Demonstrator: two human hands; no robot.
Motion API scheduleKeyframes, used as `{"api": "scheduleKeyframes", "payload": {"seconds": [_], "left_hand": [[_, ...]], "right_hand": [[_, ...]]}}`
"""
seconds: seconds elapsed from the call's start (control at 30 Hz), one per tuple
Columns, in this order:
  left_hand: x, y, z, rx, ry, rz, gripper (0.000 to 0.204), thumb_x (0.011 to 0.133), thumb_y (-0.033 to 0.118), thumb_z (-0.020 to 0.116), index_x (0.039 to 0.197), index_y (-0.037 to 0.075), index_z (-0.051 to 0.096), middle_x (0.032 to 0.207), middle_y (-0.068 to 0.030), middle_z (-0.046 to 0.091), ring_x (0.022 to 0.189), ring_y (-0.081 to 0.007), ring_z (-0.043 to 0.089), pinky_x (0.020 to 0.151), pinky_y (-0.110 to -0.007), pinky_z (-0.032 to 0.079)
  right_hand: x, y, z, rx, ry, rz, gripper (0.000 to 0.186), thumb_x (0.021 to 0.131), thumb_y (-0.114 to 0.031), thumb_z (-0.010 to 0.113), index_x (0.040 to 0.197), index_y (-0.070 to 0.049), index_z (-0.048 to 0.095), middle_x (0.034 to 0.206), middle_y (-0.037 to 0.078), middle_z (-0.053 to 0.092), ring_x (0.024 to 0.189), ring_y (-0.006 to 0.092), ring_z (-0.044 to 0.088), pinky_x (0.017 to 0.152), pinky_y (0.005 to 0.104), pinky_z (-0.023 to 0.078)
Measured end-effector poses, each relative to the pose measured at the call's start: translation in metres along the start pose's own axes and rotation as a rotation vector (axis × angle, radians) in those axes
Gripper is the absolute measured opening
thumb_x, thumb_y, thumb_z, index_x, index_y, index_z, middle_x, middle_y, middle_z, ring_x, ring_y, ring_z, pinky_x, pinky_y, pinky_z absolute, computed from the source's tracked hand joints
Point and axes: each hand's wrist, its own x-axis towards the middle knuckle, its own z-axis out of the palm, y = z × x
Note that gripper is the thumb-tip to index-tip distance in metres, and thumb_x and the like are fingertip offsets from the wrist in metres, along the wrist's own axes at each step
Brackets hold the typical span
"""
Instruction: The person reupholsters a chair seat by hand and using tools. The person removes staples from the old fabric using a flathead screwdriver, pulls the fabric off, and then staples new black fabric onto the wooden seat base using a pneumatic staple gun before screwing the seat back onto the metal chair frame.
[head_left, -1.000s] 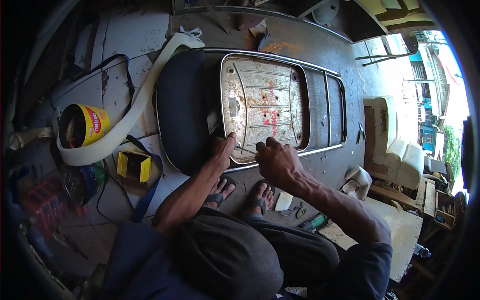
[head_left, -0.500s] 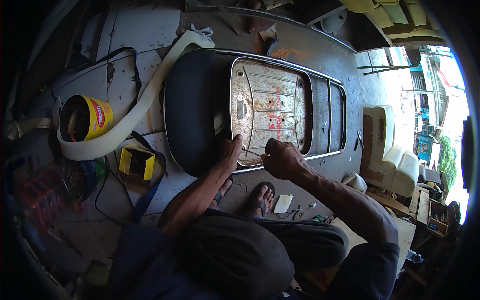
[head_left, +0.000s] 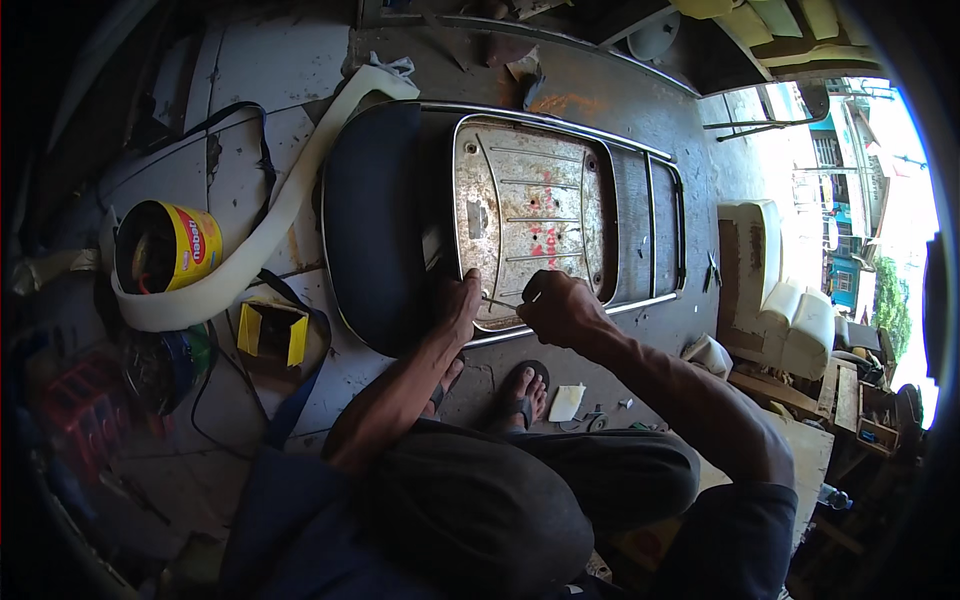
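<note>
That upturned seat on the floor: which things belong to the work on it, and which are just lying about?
In use: upturned seat, its rusty metal base, thin tool, left hand, right hand.

Lying about: yellow tin, foam strip, small yellow box.

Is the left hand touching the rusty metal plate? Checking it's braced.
Touching: in the head view, the left hand lies flat against the near edge of the rusty metal plate.

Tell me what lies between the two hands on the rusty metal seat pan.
In the head view, a thin metal tool spans the gap between left hand and right hand, over the rusty metal seat pan.
</note>
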Motion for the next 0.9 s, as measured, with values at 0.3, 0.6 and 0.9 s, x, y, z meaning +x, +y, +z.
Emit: {"api": "scheduleKeyframes", "payload": {"seconds": [0.3, 0.6, 0.9], "left_hand": [[0.008, -0.003, -0.004, 0.081, -0.035, -0.102, 0.042, 0.095, 0.042, 0.065, 0.08, 0.003, 0.067, 0.074, -0.0027, 0.059, 0.069, -0.0155, 0.051, 0.064, -0.039, 0.042], [0.005, -0.018, -0.014, -0.252, -0.25, -0.074, 0.041, 0.098, 0.043, 0.057, 0.107, 0.005, 0.069, 0.096, -0.0097, 0.069, 0.084, -0.0221, 0.065, 0.074, -0.041, 0.053], [0.024, -0.029, -0.018, -0.644, -0.523, -0.144, 0.052, 0.1, 0.031, 0.055, 0.137, -0.004, 0.056, 0.127, -0.0225, 0.068, 0.113, -0.0354, 0.07, 0.102, -0.051, 0.056]], "right_hand": [[-0.023, 0.019, 0.014, -0.934, 0.097, -0.965, 0.017, 0.088, -0.01, 0.062, 0.083, 0.006, 0.063, 0.078, 0.018, 0.063, 0.067, 0.0238, 0.071, 0.051, 0.0346, 0.057], [-0.007, 0.017, 0.018, -0.259, 0.145, -0.548, 0.012, 0.086, -0.008, 0.062, 0.086, 0.003, 0.067, 0.076, 0.022, 0.07, 0.069, 0.0379, 0.073, 0.064, 0.046, 0.061], [-0.01, 0.014, 0.029, -0.139, 0.17, -0.355, 0.017, 0.083, -0.007, 0.063, 0.098, -0.001, 0.069, 0.073, 0.025, 0.07, 0.069, 0.0436, 0.072, 0.064, 0.0507, 0.059]]}}
